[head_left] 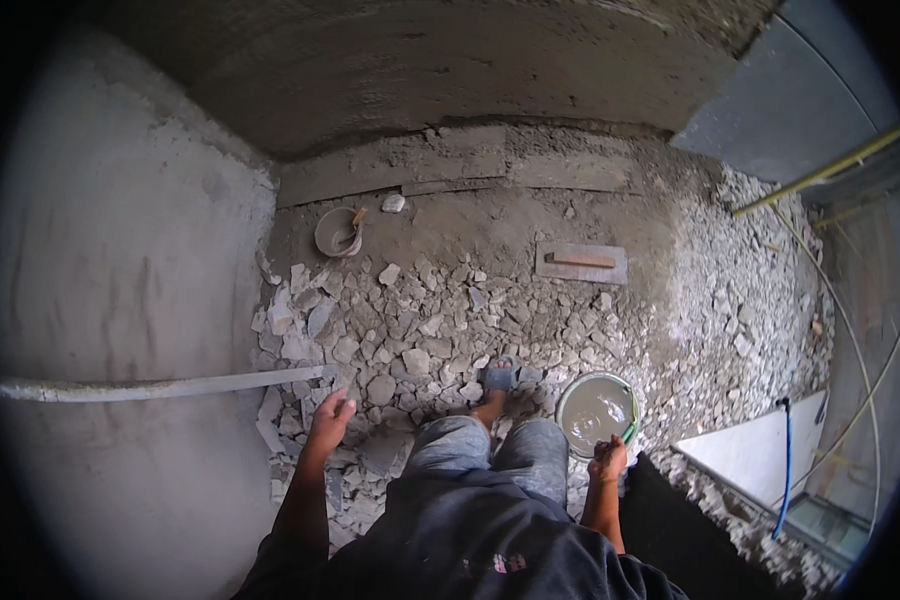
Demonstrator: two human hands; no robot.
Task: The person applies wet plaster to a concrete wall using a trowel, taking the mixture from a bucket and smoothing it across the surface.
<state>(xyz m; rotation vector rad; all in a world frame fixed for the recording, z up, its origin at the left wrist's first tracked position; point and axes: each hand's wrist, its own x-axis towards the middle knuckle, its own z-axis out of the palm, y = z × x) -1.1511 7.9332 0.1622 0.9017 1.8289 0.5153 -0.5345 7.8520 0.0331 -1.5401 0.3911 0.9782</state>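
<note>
Left hand (pixel 328 418) hangs open, fingers spread, just beside the end of a long pale straightedge (pixel 160 386) over grey rubble (pixel 410 330). Right hand (pixel 608 462) grips the round grey bucket (pixel 595 410) by its rim (slurry inside).

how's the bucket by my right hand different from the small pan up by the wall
The bucket is larger and pale, filled with grey liquid, and sits by the right hand. The pan is smaller and darker, with a wooden-handled tool resting in it, far from both hands. Both are round, open-topped and stand upright on the rubble.
</note>
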